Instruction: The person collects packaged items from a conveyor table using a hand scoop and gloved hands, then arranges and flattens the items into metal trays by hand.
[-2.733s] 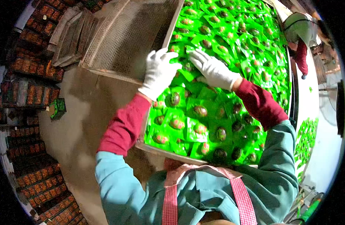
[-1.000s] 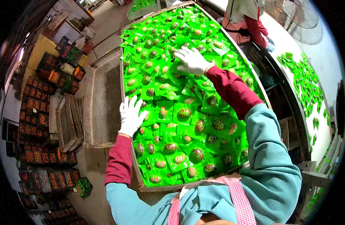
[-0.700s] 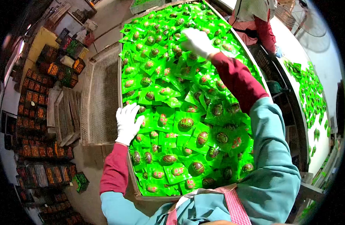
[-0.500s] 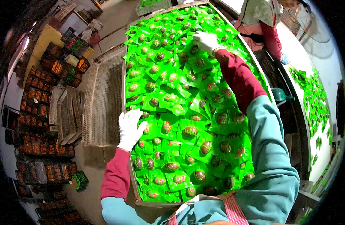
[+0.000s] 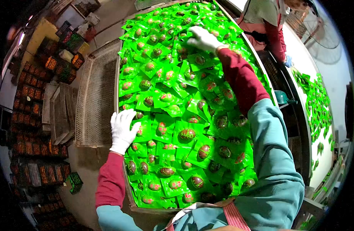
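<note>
Head view: the left hand [image 5: 123,131], white-gloved, is laid at the left rim of the big tray [image 5: 117,84], its fingers spread and nothing seen to be gripped. The right hand [image 5: 204,39], also gloved, is held over the far part, fingers partly bent; whether a packet is pinched beneath it cannot be told. The tray's long axis is pointed away from the body. The green packets [image 5: 187,134], each with a dark, egg-shaped piece showing inside, are spread across it, overlapping in many spots. The near packets are placed between the body and the right hand, to the right of the left hand, which is the nearer one; the far packets are better reached by the right. Beside the left rim, a mesh tray [image 5: 96,96] is set. Beyond the right rim, more packets [image 5: 319,104] are scattered on a white worktop [image 5: 320,175], where a co-worker's hand [image 5: 288,61] is seen.
</note>
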Action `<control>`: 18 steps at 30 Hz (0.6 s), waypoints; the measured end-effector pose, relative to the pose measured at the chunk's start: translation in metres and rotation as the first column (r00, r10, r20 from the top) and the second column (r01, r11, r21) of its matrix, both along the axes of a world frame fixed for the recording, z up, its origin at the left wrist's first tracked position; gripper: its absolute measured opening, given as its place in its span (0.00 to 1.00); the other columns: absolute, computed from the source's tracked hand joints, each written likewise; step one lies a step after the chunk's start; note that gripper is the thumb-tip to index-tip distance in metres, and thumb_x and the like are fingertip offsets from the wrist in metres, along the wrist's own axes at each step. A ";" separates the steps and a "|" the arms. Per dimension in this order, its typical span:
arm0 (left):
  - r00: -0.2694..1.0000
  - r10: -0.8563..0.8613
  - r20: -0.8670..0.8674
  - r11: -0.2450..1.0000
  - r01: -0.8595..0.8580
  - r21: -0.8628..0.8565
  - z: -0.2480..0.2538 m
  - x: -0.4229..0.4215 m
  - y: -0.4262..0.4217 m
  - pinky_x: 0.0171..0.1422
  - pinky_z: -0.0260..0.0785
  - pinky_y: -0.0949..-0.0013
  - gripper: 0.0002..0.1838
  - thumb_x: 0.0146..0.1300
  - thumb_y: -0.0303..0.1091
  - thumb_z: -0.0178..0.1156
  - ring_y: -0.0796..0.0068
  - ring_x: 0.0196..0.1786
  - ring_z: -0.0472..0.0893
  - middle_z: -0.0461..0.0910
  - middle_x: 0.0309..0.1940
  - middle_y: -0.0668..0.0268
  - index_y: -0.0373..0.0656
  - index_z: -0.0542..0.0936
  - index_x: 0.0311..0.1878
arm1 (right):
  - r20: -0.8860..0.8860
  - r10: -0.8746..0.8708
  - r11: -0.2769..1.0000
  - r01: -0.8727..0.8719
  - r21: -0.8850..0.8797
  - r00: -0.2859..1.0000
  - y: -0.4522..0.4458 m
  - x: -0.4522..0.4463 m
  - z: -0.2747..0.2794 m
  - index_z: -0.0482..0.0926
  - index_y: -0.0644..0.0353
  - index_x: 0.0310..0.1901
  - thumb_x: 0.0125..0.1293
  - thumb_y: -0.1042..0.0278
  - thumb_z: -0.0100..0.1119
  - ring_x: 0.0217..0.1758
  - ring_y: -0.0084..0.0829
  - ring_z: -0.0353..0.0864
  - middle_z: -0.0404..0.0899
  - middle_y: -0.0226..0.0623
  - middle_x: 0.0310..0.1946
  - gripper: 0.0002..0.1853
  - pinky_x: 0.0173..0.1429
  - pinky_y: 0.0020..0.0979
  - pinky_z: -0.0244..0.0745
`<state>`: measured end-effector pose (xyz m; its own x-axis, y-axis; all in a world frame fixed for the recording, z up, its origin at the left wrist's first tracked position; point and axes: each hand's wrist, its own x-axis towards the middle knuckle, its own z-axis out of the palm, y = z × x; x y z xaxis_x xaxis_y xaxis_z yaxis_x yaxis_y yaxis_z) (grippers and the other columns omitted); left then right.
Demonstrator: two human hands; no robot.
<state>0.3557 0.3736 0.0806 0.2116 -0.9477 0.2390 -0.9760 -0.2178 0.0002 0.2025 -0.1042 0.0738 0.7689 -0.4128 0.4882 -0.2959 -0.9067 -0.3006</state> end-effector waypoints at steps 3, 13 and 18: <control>1.000 -0.006 0.002 1.000 0.006 -0.002 0.002 -0.003 -0.003 0.75 0.51 0.46 0.25 0.58 0.45 0.65 0.62 0.65 0.70 0.75 0.58 0.65 0.47 0.76 0.58 | -0.281 -0.048 0.997 0.064 0.051 0.959 0.003 -0.006 -0.014 0.76 0.49 0.60 0.61 0.57 0.62 0.66 0.55 0.70 0.59 0.44 0.72 0.24 0.69 0.46 0.69; 1.000 -0.001 0.008 1.000 0.001 -0.013 0.002 -0.002 -0.001 0.74 0.52 0.46 0.24 0.59 0.45 0.64 0.62 0.64 0.71 0.75 0.57 0.65 0.48 0.76 0.57 | -0.174 0.148 0.953 -0.188 -0.239 0.974 0.029 -0.043 -0.014 0.73 0.56 0.60 0.58 0.75 0.50 0.58 0.44 0.76 0.73 0.41 0.60 0.25 0.61 0.43 0.74; 0.999 0.005 0.036 1.000 -0.005 0.010 -0.001 -0.002 -0.002 0.75 0.51 0.46 0.24 0.59 0.44 0.64 0.63 0.64 0.71 0.75 0.57 0.66 0.49 0.75 0.58 | -0.557 0.314 0.949 -0.241 0.203 0.769 0.013 -0.027 0.003 0.67 0.55 0.67 0.55 0.69 0.56 0.63 0.49 0.72 0.68 0.46 0.66 0.33 0.65 0.44 0.69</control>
<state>0.3538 0.3717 0.0794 0.2075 -0.9492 0.2368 -0.9742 -0.2223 -0.0377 0.1758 -0.0914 0.0763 0.9798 -0.1607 -0.1190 -0.1870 -0.9470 -0.2611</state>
